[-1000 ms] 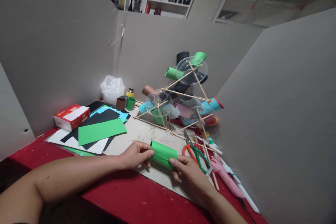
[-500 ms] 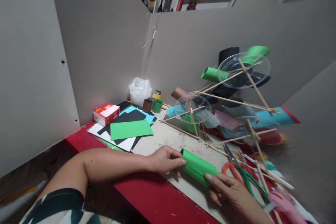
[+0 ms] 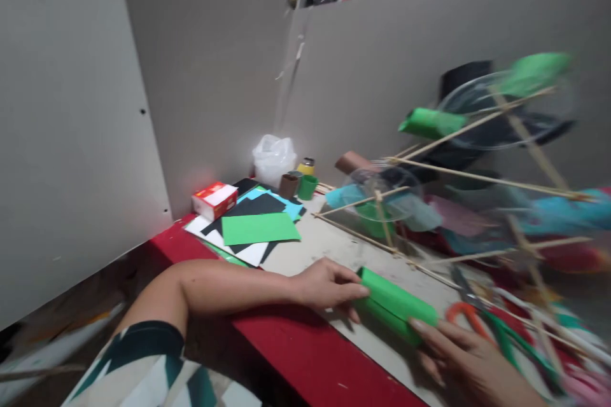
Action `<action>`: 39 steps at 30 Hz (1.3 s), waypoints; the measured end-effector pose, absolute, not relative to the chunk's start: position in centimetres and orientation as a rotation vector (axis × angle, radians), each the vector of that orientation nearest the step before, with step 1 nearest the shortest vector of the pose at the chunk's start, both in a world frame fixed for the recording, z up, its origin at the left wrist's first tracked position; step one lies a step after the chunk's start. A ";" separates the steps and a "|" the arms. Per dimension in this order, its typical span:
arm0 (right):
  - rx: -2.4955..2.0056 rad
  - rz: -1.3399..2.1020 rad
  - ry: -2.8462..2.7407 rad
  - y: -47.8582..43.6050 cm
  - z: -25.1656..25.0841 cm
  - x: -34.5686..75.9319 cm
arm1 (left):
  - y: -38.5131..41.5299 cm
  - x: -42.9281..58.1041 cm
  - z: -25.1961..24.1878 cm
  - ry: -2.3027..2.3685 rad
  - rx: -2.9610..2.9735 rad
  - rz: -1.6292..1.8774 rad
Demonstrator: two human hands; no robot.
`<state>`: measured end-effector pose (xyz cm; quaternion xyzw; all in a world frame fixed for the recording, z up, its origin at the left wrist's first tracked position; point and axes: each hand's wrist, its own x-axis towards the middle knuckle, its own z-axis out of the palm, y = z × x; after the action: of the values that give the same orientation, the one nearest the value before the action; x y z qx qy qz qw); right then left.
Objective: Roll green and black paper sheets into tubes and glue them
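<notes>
A rolled green paper tube (image 3: 394,305) lies slantwise between my hands, its seam facing me. My left hand (image 3: 331,286) grips its far left end, thumb on top near the dark opening. At the other end my right hand (image 3: 458,350) pinches the tube, with the thumb along the seam side. Some fingers are hidden behind the roll. Just right of my right hand are scissors with orange handles (image 3: 470,318) and another tool with green handles (image 3: 520,340), both blurred.
Coloured paper sheets, a green one (image 3: 260,229) uppermost, lie beside a red-and-white box (image 3: 214,200). Behind stand a white plastic bag (image 3: 274,159), a brown paper roll (image 3: 288,186) and a green one (image 3: 308,187). A wooden-stick frame (image 3: 477,175) with clear plastic discs fills the right side.
The camera view has turned left, so everything appears shifted to the right. Both hands keep hold of the green tube in nearly the same pose.
</notes>
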<state>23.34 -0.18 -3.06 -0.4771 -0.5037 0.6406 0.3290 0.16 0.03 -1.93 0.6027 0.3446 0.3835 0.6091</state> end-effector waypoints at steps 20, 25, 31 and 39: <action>-1.109 1.634 -1.392 -0.4 -0.4 22.7 | 0.6 -0.7 0.2 0.816 1.154 0.812; -1.061 1.586 -1.421 -0.5 0.5 22.3 | 1.0 -1.0 0.3 0.846 1.188 0.824; -0.953 1.500 -1.429 -0.3 1.2 22.0 | 0.7 -0.7 1.2 0.894 1.249 0.859; -0.923 1.466 -1.426 0.1 1.3 21.4 | 1.1 -0.8 1.3 0.945 1.284 0.908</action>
<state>21.43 0.07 1.34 -0.3707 -0.5725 0.5887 0.4338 -0.80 1.06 1.26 0.5556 0.4091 0.3931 0.6078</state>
